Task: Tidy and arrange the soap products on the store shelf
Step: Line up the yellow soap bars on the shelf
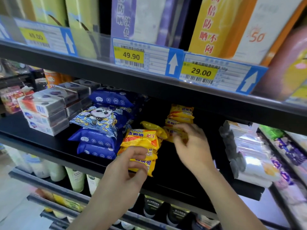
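1. Boxed soaps (44,112) and blue soap packs (99,140) are sitting stacked toward the shelf (49,143) left end.
2. Left hand (127,168) is gripping the front yellow stack (141,146), fingers curled round it.
3. Right hand (191,143), nearer the rear yellow packs (181,113), is pinching one lying crosswise just behind its fingertips.

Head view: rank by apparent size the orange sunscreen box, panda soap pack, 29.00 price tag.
1. orange sunscreen box, cropped by the frame top
2. panda soap pack
3. 29.00 price tag
Camera nearness differs, so true sizes are unsure.
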The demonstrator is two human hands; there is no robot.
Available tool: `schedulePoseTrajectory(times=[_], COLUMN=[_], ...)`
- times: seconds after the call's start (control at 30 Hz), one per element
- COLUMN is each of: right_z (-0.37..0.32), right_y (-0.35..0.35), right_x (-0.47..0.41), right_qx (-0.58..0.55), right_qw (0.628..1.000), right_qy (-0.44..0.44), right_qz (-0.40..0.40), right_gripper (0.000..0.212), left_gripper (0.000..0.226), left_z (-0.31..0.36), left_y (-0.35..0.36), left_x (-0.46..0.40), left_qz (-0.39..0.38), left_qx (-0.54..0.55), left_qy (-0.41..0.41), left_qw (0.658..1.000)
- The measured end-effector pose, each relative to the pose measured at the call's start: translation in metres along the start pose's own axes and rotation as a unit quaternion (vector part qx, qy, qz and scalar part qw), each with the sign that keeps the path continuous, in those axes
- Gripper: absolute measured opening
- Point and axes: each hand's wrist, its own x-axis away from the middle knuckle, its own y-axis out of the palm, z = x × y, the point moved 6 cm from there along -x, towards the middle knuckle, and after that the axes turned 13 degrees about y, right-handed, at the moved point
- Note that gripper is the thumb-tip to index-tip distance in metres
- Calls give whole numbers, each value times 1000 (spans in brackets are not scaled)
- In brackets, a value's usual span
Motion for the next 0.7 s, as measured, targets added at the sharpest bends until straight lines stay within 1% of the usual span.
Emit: schedulePoseTrajectory(times=[0.07,0.1,0.17,0.23,0.37,0.47,0.7], right_z=[33,45,59,64,68,73,84], right_y=[5,9,20,27,28,21,-14], right_x=[-18,-25,-32,-34,-35,-34,-17], right_qx=[65,90,120,136,169,126,78], right_qw=[993,986,972,964,966,968,975], right_qy=[81,98,100,100,93,132,180], right_qz=[-64,-105,-174,-205,-175,-173,-107], right_gripper=[43,50,60,64,61,62,54], left_gripper=[36,35,34,35,34,31,30], left_z=[2,4,5,5,6,5,1], left_y=[6,8,14,19,26,32,58], left_x=[-1,-1,-2,-2,-4,-5,-8], left_qz=[-12,-17,-25,-32,-41,-45,-72], left_qx=[2,-1,-5,-3,-1,2,19], left_qy=[5,9,12,11,14,13,-3], left_qw=[1000,1000,1000,999,999,999,997])
